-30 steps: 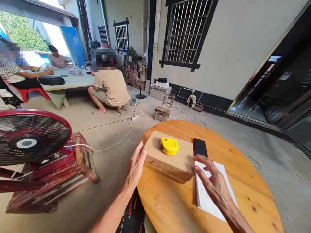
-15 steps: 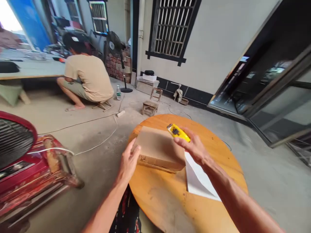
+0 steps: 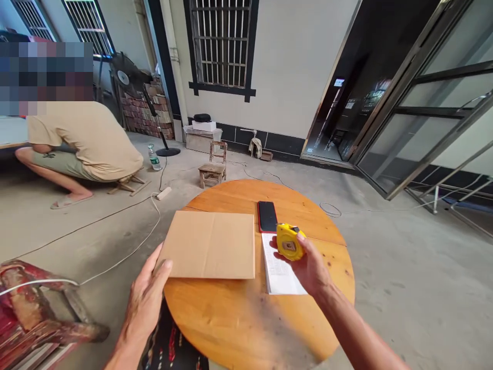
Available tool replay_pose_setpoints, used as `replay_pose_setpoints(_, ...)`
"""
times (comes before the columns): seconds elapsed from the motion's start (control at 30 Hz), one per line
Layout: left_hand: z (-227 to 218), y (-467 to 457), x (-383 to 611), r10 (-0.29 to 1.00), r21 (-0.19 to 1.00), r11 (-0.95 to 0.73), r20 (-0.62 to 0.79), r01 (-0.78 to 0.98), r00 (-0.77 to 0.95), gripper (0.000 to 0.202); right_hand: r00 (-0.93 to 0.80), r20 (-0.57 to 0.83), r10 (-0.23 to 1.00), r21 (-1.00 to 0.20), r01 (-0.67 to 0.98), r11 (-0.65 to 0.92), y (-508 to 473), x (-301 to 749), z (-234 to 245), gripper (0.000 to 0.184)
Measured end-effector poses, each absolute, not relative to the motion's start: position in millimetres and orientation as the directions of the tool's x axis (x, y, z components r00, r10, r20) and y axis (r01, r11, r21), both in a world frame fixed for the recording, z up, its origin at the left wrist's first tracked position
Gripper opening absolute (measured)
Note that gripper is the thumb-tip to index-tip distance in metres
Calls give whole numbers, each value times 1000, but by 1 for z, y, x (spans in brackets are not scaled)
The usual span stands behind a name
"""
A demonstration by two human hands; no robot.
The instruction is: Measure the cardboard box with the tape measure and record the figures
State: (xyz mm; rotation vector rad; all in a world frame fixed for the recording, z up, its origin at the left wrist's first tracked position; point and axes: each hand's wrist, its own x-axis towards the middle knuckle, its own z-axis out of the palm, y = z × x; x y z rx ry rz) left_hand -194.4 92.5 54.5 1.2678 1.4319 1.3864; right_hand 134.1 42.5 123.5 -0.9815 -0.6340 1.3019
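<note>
My right hand (image 3: 308, 264) holds a yellow tape measure (image 3: 288, 241) above a white notebook (image 3: 279, 270) on a round wooden table (image 3: 246, 318). A flat cardboard box (image 3: 210, 244) lies on the table's left half. My left hand (image 3: 148, 298) rests at the box's near left corner, thumb on its top and fingers along its edge. A dark phone with a red rim (image 3: 267, 216) lies beyond the notebook, to the right of the box.
A person in a beige shirt (image 3: 84, 141) squats at the left on the concrete floor. White cables (image 3: 127, 252) run across the floor. A small wooden stool (image 3: 211, 172) stands beyond the table. A red fan's base (image 3: 34, 313) is at lower left. Glass doors (image 3: 419, 128) stand open at right.
My right hand picked the tape measure off the box and brought it over the notebook. My left hand stayed at the box's left edge. My view swung to the right.
</note>
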Motion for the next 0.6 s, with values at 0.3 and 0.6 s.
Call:
replay_pose_setpoints(0.3, 22, 53, -204, 971, 993, -96, 79, -64, -224, 68, 93, 55, 994, -879, -467, 92, 26, 101, 115, 47)
replay_pose_setpoints(0.6, 16, 55, -172, 981, 980, -93, 60, -174, -186, 55, 187, 5, 982, -892, -443, 88, 3, 108, 74, 43)
